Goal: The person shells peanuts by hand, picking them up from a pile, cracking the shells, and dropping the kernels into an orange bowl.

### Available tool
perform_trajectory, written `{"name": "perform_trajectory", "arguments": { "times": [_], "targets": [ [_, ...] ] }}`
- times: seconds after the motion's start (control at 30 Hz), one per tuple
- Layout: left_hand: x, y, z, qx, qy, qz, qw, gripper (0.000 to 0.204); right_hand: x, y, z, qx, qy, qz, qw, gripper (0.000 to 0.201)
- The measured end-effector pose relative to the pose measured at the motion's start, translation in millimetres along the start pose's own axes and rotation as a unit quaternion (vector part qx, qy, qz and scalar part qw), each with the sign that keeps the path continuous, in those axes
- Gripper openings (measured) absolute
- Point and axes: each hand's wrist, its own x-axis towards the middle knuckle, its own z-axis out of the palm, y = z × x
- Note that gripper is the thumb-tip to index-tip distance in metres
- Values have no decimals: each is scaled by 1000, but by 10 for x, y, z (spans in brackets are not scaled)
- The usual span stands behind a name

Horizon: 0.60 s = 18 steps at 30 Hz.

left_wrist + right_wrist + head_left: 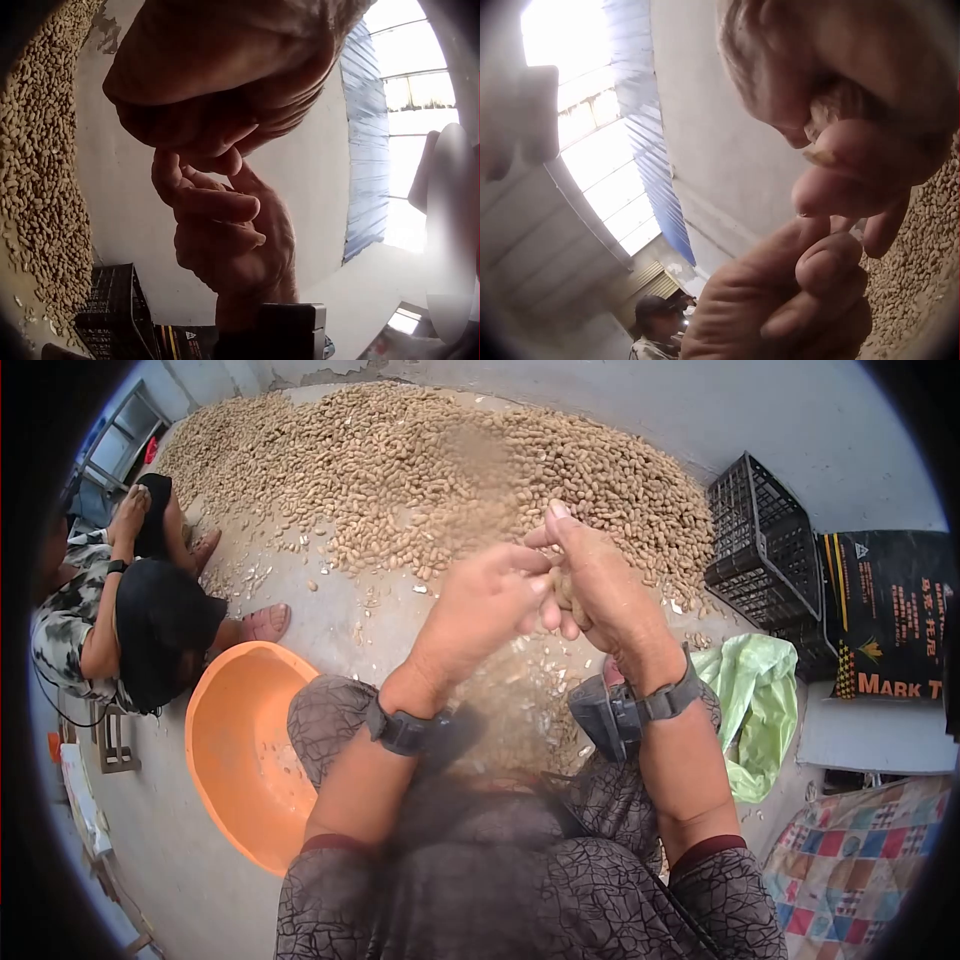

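Observation:
Both hands meet in front of the body, fingertips to fingertips, in the head view. Curled fingers of my right hand [612, 582] hold a peanut [836, 105] against the palm, and a small pale shell fragment [821, 157] shows at its fingers. My left hand [478, 600] has its fingers bent in at the right hand's fingertips; I cannot tell whether it pinches something there. Beyond the hands, a wide heap of unshelled peanuts [400, 480] covers the floor along the wall.
An orange basin [225, 760] stands by the left knee. Shell bits litter the floor between the feet. At the right are black crates [755, 545], a green sack [765, 710], a black printed bag [890, 615] and a patchwork cloth [860, 860]. Another person [100, 610] sits at the left.

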Motion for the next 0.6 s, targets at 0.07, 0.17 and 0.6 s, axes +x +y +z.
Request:
{"name": "perform_trajectory", "arguments": {
  "times": [0.07,0.17,0.6],
  "targets": [
    [-11,42,42,17,-7,-15,1000,21,12,-8,45,4,-8,14,1000,53],
    [9,-11,9,43,4,-6,999,27,36,19,100,23,-5,20,1000,50],
    [-892,654,-1502,164,272,21,948,25,95,-20,-78,183,-86,25,979,27]
  ]
}}
